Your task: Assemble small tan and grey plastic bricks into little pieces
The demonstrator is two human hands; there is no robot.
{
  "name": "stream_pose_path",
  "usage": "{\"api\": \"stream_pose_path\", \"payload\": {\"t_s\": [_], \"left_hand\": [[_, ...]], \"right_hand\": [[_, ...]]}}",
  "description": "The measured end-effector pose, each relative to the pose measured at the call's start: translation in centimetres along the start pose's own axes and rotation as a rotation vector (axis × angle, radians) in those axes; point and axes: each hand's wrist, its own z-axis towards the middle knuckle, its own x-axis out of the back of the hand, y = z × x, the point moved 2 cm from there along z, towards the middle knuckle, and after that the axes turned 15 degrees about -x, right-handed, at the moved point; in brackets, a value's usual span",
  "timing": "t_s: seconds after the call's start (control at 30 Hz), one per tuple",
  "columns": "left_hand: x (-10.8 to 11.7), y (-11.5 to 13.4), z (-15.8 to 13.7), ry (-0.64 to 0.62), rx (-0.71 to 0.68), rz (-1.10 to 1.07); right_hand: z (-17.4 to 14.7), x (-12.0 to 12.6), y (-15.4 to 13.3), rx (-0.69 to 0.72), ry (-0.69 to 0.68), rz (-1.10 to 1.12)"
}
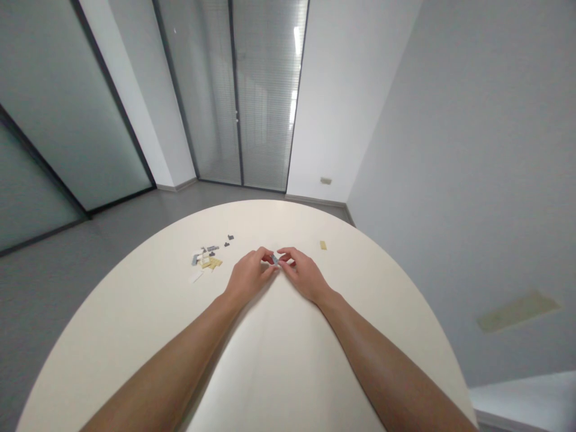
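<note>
A small blue-grey piece point(275, 259), perhaps a toy building brick, is held between my two hands over the middle of the table. My left hand point(248, 275) grips it from the left with thumb and fingertips. From the other side, the thumb and curled fingers of my right hand point(306, 277) close on its right end. Fingers cover part of the piece, and its exact shape is too small to make out. Left of my hands lies a loose pile of small flat pieces, with yellow pieces point(210, 263), a grey piece point(195, 260) and a white piece point(197, 276).
Two small dark pieces point(230, 237) lie just beyond the pile. A single yellow piece point(323, 245) rests right of my hands. The round white table point(279, 360) has its far edge before a glass partition point(265, 90); a grey wall point(472, 150) stands to the right.
</note>
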Motion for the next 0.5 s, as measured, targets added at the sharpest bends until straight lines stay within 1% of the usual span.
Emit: {"api": "stream_pose_path", "payload": {"t_s": [0.5], "left_hand": [[0.19, 0.24, 0.0, -0.007, 0.002, -0.021]], "right_hand": [[-0.01, 0.12, -0.12, 0.003, 0.004, 0.014]]}}
